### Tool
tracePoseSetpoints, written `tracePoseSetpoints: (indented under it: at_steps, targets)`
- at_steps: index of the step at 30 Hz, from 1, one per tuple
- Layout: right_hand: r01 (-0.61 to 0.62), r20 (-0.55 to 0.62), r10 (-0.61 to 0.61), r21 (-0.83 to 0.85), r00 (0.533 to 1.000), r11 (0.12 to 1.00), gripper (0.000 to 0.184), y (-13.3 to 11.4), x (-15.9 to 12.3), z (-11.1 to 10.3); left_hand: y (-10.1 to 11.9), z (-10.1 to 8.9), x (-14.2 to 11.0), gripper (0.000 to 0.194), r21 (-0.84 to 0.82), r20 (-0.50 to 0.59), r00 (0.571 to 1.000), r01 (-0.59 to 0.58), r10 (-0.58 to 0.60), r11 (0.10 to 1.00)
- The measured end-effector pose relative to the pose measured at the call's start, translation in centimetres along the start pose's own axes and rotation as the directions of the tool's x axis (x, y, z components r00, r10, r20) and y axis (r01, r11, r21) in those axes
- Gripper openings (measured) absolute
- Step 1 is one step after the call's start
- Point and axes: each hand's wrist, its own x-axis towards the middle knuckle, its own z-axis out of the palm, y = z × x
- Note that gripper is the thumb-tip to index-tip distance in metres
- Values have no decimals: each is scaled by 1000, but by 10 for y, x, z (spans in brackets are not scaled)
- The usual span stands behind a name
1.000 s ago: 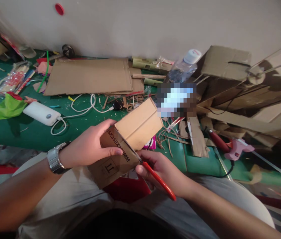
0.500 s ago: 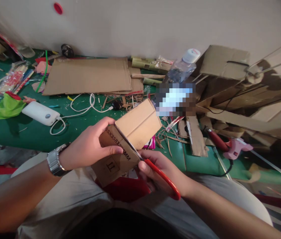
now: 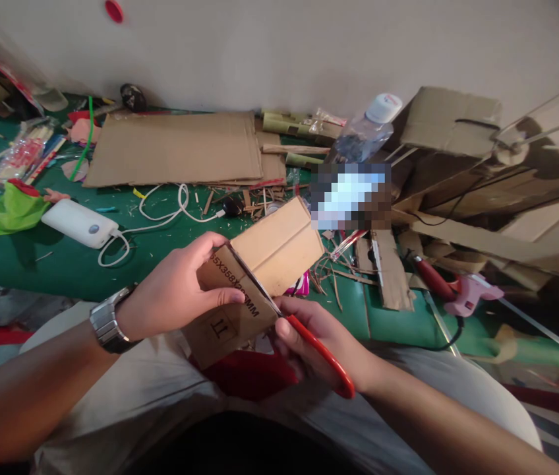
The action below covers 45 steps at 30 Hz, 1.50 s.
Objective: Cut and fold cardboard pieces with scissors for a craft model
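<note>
Head view: with our left hand (image 3: 175, 290) we grip a folded cardboard piece (image 3: 284, 241) just below the centre of our sight, the thumb pressed on its printed face and the fingers closed around its far edge. From the cardboard's 4 o'clock, we keep our right hand (image 3: 331, 332) closed around red-handled scissors (image 3: 331, 365), their metal blades lying along the fold between the plain panel and the printed one; we cannot tell how far the blades are parted. Our left wrist wears a silver watch (image 3: 107, 321).

Around the piece, on the green surface (image 3: 17, 264), we see a white power bank (image 3: 80, 224) with its cable toward 9 o'clock, flat cardboard sheets (image 3: 175, 148) at 11 o'clock and a clear bottle (image 3: 363, 135) with a white cap at 1 o'clock. Toward 2 o'clock a bright patch (image 3: 349, 196) is too pixelated to make out, and a pink glue gun (image 3: 472, 293) lies at 3 o'clock.
</note>
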Motion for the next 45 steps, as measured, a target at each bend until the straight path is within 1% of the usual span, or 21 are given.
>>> tracePoseSetpoints:
  at_steps: [4,8,11,14,20,22,25,29,32,35,37,39,40,42,45]
  targets:
    - [-3,-24,3,-3,1000,1000,68,0,1,1,2,2,-3,70,29,-38,999,0,1,1000]
    - [3,-37,-4,-23,999,1000,70,2,0,3,8,2,-6,68,140,-85,996,-7,19,990]
    - [23,-17,-23,-34,1000,999,66,3,1,3,11,1,-6,64,197,-86,996,-13,30,980]
    - [25,-8,-25,-46,1000,999,63,3,1,3,12,-1,-5,63,161,-58,998,-12,22,987]
    - [-12,-56,8,-74,998,997,66,2,3,0,10,-5,-3,61,96,-24,1000,-10,12,995]
    - [-15,-51,10,-84,999,996,67,2,3,0,9,-6,-2,60,56,-9,1000,-9,9,998]
    - [-13,-44,10,-78,999,997,66,1,2,0,7,-7,-1,58,-52,-9,1000,-20,19,998]
    - [66,-76,-72,-68,995,995,59,0,0,0,7,-9,0,56,-213,0,1000,19,-20,977]
    - [120,-126,-127,-65,984,991,53,-3,0,-1,8,-10,3,53,-222,-58,997,41,-55,974]
    - [117,-155,-125,-62,980,991,48,-6,-1,-3,8,-8,6,46,-199,-141,986,55,-85,978]
    - [105,-179,-118,-82,977,991,45,-8,0,-4,7,-7,7,43,-226,-189,975,68,-113,972]
    - [99,-219,-125,-124,968,987,44,-9,0,-6,5,-5,8,41,-325,-202,968,74,-146,943]
    - [99,-242,-133,-146,961,984,44,-10,0,-7,3,-5,8,40,-391,-191,968,75,-161,917]
    - [97,-278,-145,-180,950,979,44,-10,0,-9,0,-3,8,40,-508,-147,972,85,-184,857]
    - [106,-304,-167,-209,938,972,43,-10,0,-10,-3,0,7,40,-634,-82,977,99,-195,767]
